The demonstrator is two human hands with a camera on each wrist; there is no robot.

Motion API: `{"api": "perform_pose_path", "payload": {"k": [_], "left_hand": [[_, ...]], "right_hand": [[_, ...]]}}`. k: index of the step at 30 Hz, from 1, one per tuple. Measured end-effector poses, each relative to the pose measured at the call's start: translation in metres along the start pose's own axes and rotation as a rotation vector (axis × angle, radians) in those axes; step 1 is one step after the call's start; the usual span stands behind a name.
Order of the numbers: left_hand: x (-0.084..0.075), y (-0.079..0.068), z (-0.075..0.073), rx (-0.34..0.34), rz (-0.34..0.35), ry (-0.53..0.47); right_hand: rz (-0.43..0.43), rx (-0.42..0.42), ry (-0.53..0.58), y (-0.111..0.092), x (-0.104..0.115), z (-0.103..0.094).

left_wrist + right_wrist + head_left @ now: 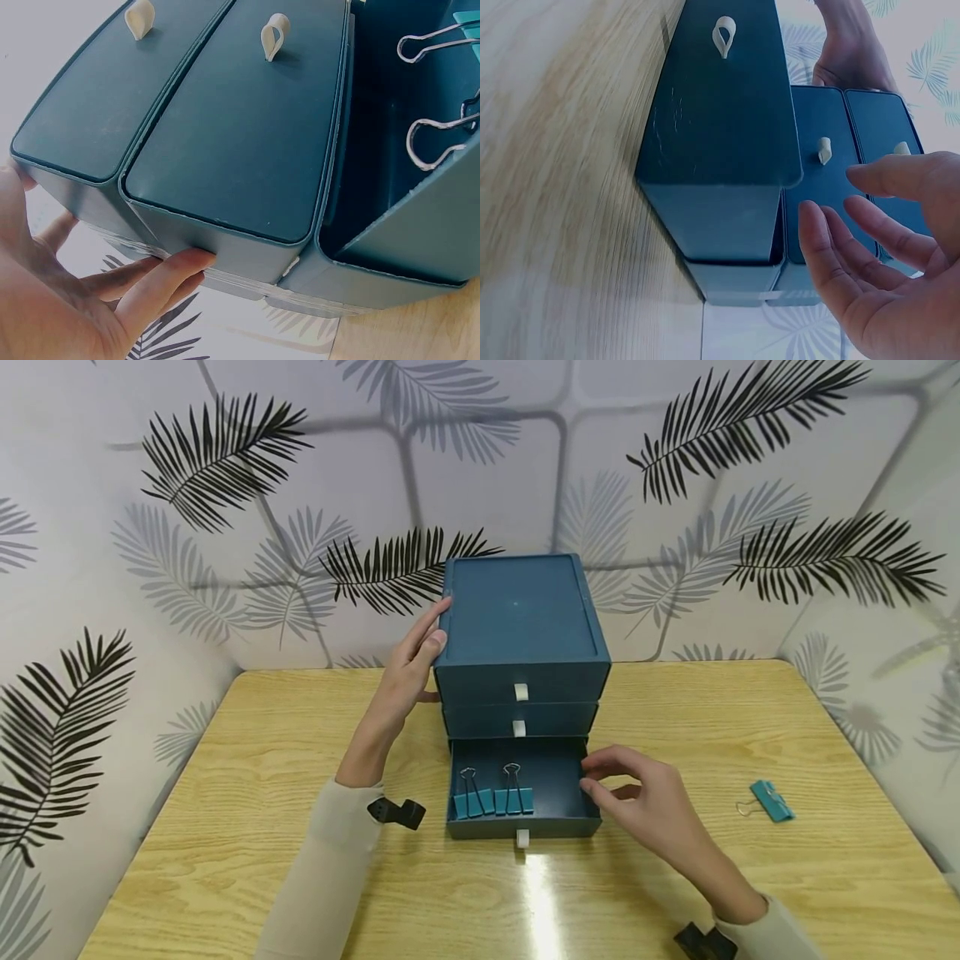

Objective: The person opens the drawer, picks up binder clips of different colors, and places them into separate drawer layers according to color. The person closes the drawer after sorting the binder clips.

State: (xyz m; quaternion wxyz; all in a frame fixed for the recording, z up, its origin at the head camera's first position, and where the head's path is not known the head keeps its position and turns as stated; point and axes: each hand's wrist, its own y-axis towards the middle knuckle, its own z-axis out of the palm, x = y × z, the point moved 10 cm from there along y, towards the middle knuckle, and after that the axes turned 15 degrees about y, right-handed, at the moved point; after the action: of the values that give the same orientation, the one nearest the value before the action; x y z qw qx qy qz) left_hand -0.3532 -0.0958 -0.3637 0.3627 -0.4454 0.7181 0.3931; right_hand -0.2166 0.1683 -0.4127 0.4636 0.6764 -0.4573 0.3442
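A dark blue desktop drawer cabinet has three stacked drawers with pale loop tabs. Its bottom drawer is pulled out and holds two teal binder clips, the left binder clip and the right binder clip, side by side near the front left. My left hand rests against the cabinet's left side, and in the left wrist view its fingertips touch that wall. Over the open drawer's right edge hovers my right hand, thumb and fingers apart with nothing between them.
A third teal binder clip lies on the wooden table to the right. Behind the cabinet stands a wall with a leaf pattern. Each wrist carries a black camera mount, such as the left mount.
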Motion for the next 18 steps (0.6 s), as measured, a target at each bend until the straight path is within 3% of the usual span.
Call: {"api": "perform_pose_path", "payload": {"k": [18], "left_hand": [[-0.001, 0.000, 0.000, 0.001, 0.004, -0.004]], "right_hand": [[-0.050, -0.042, 0.000, -0.019, 0.001, -0.037]]}}
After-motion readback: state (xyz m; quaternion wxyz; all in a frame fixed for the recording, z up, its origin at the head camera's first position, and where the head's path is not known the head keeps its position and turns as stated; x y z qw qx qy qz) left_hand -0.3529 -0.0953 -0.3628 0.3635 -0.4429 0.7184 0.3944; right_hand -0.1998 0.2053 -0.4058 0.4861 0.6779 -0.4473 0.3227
